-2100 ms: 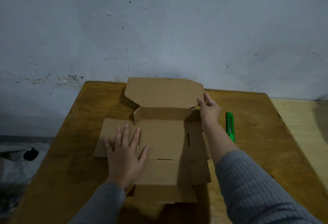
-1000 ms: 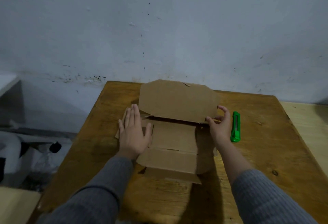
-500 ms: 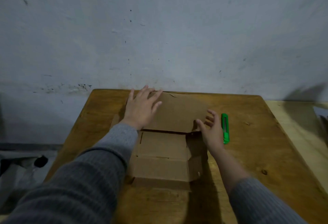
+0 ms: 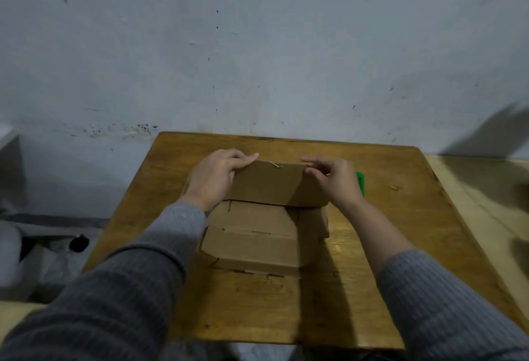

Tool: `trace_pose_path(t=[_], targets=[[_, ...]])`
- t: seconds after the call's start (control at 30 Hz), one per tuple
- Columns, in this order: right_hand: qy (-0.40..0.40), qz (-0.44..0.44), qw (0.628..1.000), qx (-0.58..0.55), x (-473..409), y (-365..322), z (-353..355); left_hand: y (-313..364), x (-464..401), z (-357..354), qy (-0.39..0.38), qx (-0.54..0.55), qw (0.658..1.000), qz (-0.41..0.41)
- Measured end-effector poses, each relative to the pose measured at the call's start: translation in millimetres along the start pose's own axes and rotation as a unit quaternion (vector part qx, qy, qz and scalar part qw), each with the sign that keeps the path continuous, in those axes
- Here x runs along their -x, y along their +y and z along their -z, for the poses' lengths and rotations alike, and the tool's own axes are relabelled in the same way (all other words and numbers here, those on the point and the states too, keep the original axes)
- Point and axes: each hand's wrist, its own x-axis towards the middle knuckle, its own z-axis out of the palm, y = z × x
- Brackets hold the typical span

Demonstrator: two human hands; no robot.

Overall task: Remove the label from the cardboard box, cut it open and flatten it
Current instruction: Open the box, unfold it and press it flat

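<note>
Left hand (image 4: 214, 177) and right hand (image 4: 335, 178) press extended fingers on the far flap of the cardboard box (image 4: 264, 217), lying unfolded on the counter (image 4: 372, 246). Risk: uneven pressure lets stiff creases spring back.

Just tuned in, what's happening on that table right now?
A person is flattening an opened cardboard box on a wooden table. The left hand and right hand both rest on the far flap, one at each end, fingers at its far edge. The near panels are folded open but not fully flat. A green cutter lies just beyond the right hand, untouched.
</note>
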Motion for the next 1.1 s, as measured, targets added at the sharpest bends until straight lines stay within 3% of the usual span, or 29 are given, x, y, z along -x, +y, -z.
trace_pose_path(t=[0.23, 0.53, 0.77, 0.97, 1.1], targets=[[-0.02, 0.016, 0.999, -0.043, 39.6, 9.9, -3.0, 13.5, 39.2, 15.2, -0.006, 0.054, 0.999, 0.009], [-0.103, -0.014, 0.991, -0.082, 76.5, 33.7, -6.4, 14.3, 84.1, 12.6, -0.093, 0.192, 0.963, 0.164], [-0.158, 0.021, 0.987, 0.031, 95.6, 44.8, -15.9, 5.2, 103.4, 0.7, -0.163, 0.127, 0.975, 0.087], [-0.15, 0.081, 0.969, 0.179, 111.9, 54.2, -32.9, -0.3, 118.9, -13.6, -0.193, 0.025, 0.981, 0.011], [-0.133, 0.092, 0.965, 0.209, 119.2, 60.0, -42.6, -5.7, 128.3, -25.5, -0.179, 0.03, 0.983, 0.021]])
